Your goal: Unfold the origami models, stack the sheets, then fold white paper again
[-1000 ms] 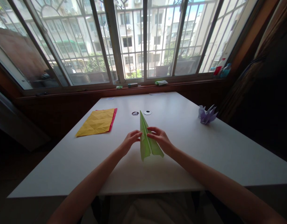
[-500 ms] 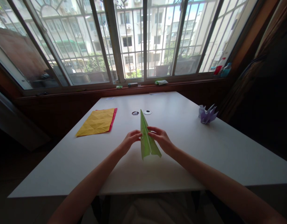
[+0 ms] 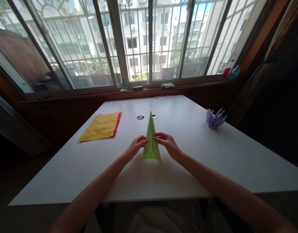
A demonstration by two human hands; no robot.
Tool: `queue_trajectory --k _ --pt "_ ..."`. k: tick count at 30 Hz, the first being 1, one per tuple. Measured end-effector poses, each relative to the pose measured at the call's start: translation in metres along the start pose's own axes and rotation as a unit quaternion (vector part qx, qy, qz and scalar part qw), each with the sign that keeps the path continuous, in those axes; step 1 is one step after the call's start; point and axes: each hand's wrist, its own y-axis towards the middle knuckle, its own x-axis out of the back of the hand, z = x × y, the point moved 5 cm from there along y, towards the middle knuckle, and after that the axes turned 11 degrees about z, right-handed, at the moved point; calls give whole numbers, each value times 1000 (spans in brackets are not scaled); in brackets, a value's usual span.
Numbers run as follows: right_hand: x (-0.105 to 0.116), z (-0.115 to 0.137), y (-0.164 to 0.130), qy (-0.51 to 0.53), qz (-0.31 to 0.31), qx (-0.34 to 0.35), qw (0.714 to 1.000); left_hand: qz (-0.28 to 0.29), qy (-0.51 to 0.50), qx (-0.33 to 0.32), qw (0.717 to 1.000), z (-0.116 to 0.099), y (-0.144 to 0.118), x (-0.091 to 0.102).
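Observation:
A green paper plane is held over the white table, its narrow tip toward the window and its wide end toward me. A crease runs down its middle. My left hand pinches its left edge between thumb and fingers. On the opposite side my right hand grips the right edge, fingertips against the paper. Both hands are closed on it at about the same height.
Creased yellow paper lies over a red sheet on the left. Purple folded paper stands at the right edge. Two round holes, the left hole among them, lie beyond the plane. Small items, including a green-white packet, rest on the windowsill.
The green paper plane has turned: its tip has shifted right and its wide end left, so it now points straight ahead. Both hands stay almost where they were, still holding it.

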Motion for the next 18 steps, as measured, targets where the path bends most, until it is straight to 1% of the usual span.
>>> queue_trajectory --k 2,4,7,9,12,14,16,18 --pt "-1 0 0 -16 5 -15 1000 -3 1 10 1000 2 0 1" --pt "-4 -1 0 -29 25 -28 999 -8 12 20 1000 3 1 1" --pt "-7 -2 0 -69 46 -26 996 -21 48 29 998 6 2 2" --pt "-6 -3 1 -100 45 -17 994 -35 79 27 996 7 4 4" --pt "1 -3 4 -154 15 3 988 -82 128 14 988 6 5 14" --pt "10 -1 5 -200 -16 12 980 -104 151 19 983 6 5 23" --pt "20 3 7 -262 -45 12 964 -112 171 41 978 5 6 35" --pt "31 9 8 -339 -69 1 938 -137 198 58 969 4 5 49"
